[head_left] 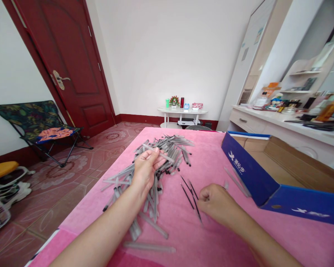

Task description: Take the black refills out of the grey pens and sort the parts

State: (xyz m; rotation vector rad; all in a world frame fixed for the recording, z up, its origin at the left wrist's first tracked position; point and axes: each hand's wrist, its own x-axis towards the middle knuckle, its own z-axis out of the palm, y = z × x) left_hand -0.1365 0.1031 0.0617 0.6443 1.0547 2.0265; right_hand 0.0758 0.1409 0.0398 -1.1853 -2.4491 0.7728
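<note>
A heap of clear pen barrels with black tips lies on a pink cloth. My left hand is raised over the heap, palm up, fingers curled round one clear barrel. My right hand rests on the cloth as a loose fist, pinching the end of a thin black refill. Two more black refills lie just left of it. More barrels are scattered toward the near edge.
An open blue cardboard box lies at the right on the cloth. A dresser with bottles stands beyond it. A red door, a folding chair and a small white table stand across the tiled floor.
</note>
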